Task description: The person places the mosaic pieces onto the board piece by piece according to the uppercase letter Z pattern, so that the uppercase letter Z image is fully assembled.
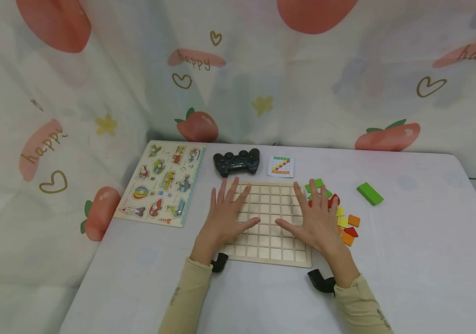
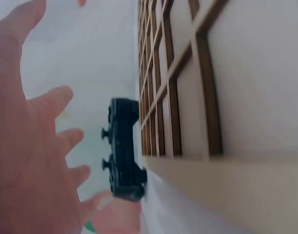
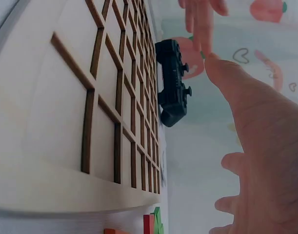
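Note:
A wooden grid board (image 1: 270,222) with square cells lies on the table between both hands. Over its left edge, my left hand (image 1: 225,218) is spread with fingers straight and holds nothing. The right hand (image 1: 315,218) spreads likewise over the right edge, its palm facing down and inward. In both wrist views the palms hang above the board with a gap. Beside the right hand lies a pile of small coloured pieces, with green pieces (image 1: 315,183), red pieces (image 1: 351,232), yellow pieces (image 1: 342,222) and orange pieces (image 1: 354,221), some hidden under the fingers.
Behind the board sit a black game controller (image 1: 237,162) and a small pattern card (image 1: 281,167). A picture puzzle board (image 1: 158,185) lies at the left. At the right is a green block (image 1: 369,193). A printed curtain (image 1: 238,93) hangs behind the table.

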The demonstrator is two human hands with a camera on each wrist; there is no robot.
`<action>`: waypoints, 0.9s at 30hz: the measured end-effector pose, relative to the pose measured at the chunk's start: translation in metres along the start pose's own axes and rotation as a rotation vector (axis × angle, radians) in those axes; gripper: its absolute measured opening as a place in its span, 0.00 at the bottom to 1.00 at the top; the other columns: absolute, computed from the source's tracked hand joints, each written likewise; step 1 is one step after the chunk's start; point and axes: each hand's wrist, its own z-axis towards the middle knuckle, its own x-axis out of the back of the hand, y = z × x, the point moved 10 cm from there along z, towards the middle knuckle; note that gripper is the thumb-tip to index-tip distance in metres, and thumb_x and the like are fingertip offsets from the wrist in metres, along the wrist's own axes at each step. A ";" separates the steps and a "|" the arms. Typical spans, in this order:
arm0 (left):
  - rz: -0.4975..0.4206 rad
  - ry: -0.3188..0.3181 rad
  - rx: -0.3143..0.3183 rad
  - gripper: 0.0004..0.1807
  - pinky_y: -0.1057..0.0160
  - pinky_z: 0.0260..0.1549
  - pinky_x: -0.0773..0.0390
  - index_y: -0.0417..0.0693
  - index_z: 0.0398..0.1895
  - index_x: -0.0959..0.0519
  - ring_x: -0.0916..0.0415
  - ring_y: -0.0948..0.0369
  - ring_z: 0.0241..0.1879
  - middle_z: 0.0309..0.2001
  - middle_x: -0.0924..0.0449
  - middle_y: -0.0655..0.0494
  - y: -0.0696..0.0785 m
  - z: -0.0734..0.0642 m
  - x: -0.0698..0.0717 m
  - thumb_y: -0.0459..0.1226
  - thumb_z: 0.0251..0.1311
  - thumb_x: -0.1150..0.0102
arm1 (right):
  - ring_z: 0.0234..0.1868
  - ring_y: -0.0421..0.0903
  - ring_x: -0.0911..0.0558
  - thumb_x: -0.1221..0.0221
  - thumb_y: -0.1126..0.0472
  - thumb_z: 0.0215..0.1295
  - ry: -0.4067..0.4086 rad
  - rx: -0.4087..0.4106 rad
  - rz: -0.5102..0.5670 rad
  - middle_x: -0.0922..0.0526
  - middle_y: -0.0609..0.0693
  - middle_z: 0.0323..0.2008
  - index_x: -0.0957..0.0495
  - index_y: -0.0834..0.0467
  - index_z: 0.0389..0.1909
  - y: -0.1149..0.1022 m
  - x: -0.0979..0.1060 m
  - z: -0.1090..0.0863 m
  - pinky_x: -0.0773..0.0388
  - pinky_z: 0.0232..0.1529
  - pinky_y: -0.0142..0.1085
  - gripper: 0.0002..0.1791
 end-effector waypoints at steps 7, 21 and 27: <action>-0.236 0.028 -0.049 0.49 0.40 0.71 0.52 0.57 0.78 0.46 0.55 0.45 0.76 0.77 0.48 0.50 -0.025 0.001 0.003 0.61 0.55 0.40 | 0.73 0.71 0.55 0.39 0.30 0.52 -0.005 -0.001 0.017 0.55 0.66 0.76 0.48 0.53 0.77 0.003 -0.002 0.001 0.58 0.64 0.75 0.57; -0.592 0.085 -0.084 0.38 0.44 0.73 0.55 0.46 0.72 0.34 0.52 0.48 0.75 0.75 0.42 0.51 -0.061 -0.005 -0.007 0.46 0.56 0.39 | 0.72 0.73 0.50 0.38 0.36 0.56 0.018 -0.043 0.094 0.49 0.68 0.73 0.43 0.60 0.74 0.024 0.003 0.002 0.56 0.67 0.70 0.52; -0.567 0.153 -0.110 0.35 0.43 0.71 0.49 0.44 0.66 0.28 0.46 0.48 0.73 0.73 0.37 0.51 -0.067 -0.005 -0.008 0.43 0.51 0.38 | 0.70 0.73 0.47 0.38 0.43 0.61 0.038 -0.058 0.148 0.47 0.70 0.72 0.41 0.62 0.73 0.037 0.010 0.004 0.54 0.66 0.70 0.45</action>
